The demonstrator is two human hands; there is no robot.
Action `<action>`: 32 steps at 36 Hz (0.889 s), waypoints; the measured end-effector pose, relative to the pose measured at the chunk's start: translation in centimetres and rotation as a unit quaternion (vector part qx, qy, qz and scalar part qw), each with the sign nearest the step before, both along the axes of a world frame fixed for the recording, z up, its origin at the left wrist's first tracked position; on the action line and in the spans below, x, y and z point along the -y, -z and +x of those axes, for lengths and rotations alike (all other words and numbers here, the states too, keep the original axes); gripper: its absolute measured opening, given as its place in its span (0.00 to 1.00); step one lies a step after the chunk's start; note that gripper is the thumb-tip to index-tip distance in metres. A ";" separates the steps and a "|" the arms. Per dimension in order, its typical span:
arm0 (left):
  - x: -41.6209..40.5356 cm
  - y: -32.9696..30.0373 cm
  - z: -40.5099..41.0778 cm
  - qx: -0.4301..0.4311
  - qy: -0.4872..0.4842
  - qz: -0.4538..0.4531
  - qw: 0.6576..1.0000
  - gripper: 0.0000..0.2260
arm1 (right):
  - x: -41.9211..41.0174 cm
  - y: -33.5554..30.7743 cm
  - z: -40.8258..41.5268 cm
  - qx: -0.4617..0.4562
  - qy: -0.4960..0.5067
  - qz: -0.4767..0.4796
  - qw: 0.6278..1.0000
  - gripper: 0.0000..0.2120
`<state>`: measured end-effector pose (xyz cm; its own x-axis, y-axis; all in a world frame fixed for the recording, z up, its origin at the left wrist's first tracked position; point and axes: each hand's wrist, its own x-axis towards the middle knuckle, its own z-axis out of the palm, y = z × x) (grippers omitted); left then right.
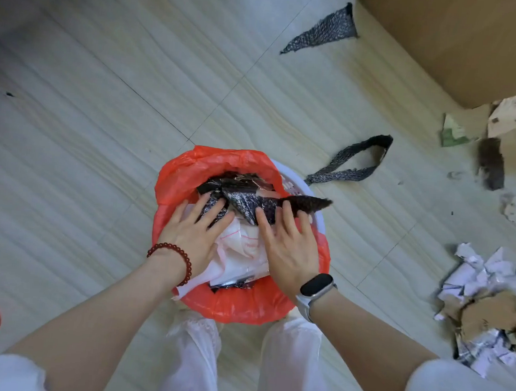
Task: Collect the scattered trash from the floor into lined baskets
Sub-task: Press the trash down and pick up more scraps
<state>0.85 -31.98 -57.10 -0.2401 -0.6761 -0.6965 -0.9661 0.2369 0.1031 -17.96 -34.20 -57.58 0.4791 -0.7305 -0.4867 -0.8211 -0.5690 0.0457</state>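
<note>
- A cardboard box (470, 39) fills the upper right corner of the frame.
- The basket (295, 183) with its red liner (209, 166) sits at centre, already heaped with dark and white scraps.
- The left hand (192, 231) and right hand (290, 245), fingers spread flat, press that heap down.
- Much is left, by my reading: crumpled paper (490, 271) and cardboard bits at right.
- Two dark mesh strips (343, 168) lie above and right of the basket.

Two hands, the left hand (189, 236) and the right hand (289, 248), are over one basket (295, 180); one red liner (240, 306) is in it. Two dark mesh strips, one strip (324, 32) and another strip (347, 162), lie on the floor; one cardboard box (467, 36) stands behind.
</note>
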 end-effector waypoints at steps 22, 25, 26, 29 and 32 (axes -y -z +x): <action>-0.8 3.3 0.7 0.027 -0.035 0.084 0.995 0.33 | -1.5 5.1 4.9 0.063 0.356 0.268 0.893 0.28; -0.3 2.1 0.2 0.005 -0.050 0.071 0.996 0.29 | -1.7 4.3 5.2 0.052 0.353 0.255 0.899 0.27; -0.2 1.6 0.1 -0.002 -0.047 0.066 0.997 0.27 | -1.9 3.7 5.1 0.055 0.354 0.251 0.899 0.27; -0.2 -0.5 0.1 -0.051 -0.068 0.032 0.996 0.25 | -2.3 1.2 4.6 0.089 0.360 0.258 0.892 0.27; -0.2 -3.0 0.2 -0.077 -0.121 0.020 0.990 0.25 | -2.5 -1.9 3.9 0.139 0.369 0.291 0.872 0.26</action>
<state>1.08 -31.78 -54.09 -0.1799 -0.6993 -0.6918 -0.9662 -0.0063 0.2576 -14.02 -31.69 -55.64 0.1405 -0.5577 -0.8181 -0.9068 0.2592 -0.3324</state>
